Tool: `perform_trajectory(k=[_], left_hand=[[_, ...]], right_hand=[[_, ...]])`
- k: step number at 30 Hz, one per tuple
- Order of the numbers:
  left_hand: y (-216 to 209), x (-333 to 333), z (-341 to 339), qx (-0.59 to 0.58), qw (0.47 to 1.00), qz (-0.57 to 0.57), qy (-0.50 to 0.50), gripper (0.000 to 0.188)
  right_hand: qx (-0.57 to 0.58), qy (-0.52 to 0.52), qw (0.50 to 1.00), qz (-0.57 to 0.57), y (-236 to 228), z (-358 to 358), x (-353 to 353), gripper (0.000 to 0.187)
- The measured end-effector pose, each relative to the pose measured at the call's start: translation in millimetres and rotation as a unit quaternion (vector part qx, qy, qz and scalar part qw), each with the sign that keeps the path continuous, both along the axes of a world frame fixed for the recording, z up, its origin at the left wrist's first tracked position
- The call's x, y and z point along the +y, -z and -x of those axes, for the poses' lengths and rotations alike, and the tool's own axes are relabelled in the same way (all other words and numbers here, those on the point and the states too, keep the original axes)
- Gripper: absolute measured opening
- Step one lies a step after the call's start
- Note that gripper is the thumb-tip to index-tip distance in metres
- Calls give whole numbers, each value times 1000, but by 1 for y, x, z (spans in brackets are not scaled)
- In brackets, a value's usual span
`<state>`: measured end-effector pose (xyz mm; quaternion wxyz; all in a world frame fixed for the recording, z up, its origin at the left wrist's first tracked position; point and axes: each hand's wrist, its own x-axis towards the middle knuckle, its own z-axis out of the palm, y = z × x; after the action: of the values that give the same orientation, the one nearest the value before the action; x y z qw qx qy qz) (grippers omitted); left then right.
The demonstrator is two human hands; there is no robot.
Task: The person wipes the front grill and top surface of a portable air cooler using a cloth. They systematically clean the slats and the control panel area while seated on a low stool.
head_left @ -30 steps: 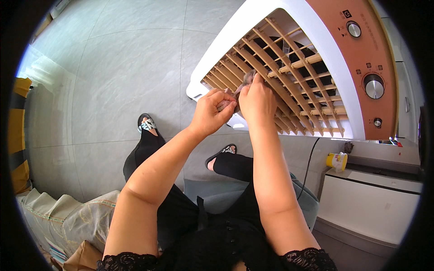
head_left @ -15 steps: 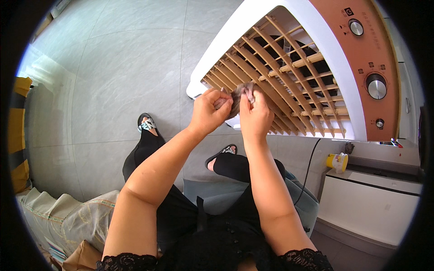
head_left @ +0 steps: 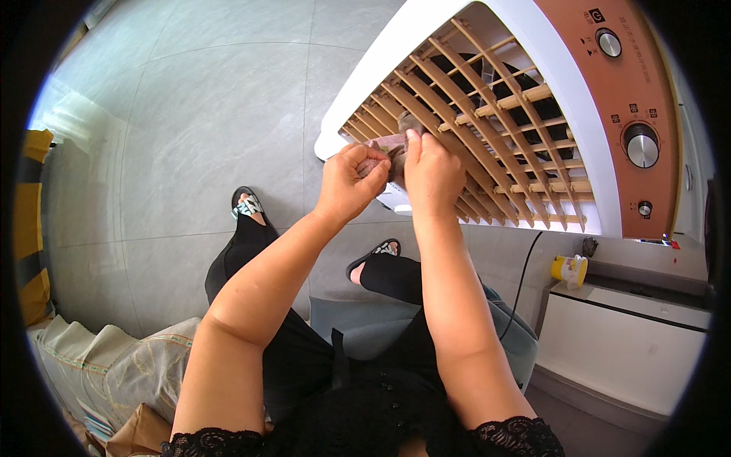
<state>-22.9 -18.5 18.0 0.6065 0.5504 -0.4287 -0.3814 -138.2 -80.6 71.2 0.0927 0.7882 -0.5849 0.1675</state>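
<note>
Cloth: one small, crumpled, brownish-pink rag (head_left: 390, 146), held between both hands against the slatted front of a tilted white plastic air cooler (head_left: 396, 46).

Position: rag lies at the lower left part of the grille, just above the knuckles, its bunched length running roughly across from one hand to the other and touching the slats.

Left hand (head_left: 350, 183): one; grip closed, fingers curled over the rag's left end.

Right hand (head_left: 431, 174): one; grip closed, thumb and fingertips pinching the rag's right end, pressed to the grille. The right hand sits slightly nearer the slats; the left is just beside it, the two nearly touching.

Grille (head_left: 487, 129): many long tan slats running diagonally, crossed by about three thicker tan bars; exact slat count cannot be told.

Control panel (head_left: 636, 99): copper-coloured strip along the cooler's top; two large round knobs, one small one.

Other items: one small yellow container (head_left: 567, 270) on a low white cabinet (head_left: 624, 343); one dark cable (head_left: 525, 274) hanging down; two black patterned sandals (head_left: 248, 206) on grey floor tiles (head_left: 190, 114).
</note>
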Motion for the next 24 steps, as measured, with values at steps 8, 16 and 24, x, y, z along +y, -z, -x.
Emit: perform_trajectory(k=[8, 16, 24], left_hand=[[-1, 0, -1, -6, 1000, 11, -7, 18], [6, -1, 0, 42, 998, -45, 1, 18], [-3, -2, -6, 40, 999, -20, 3, 18]], right_hand=[[-57, -81, 979, 180, 34, 18, -1, 27], [81, 70, 966, -235, -29, -35, 7, 56], [131, 43, 972, -191, -31, -14, 10, 38]])
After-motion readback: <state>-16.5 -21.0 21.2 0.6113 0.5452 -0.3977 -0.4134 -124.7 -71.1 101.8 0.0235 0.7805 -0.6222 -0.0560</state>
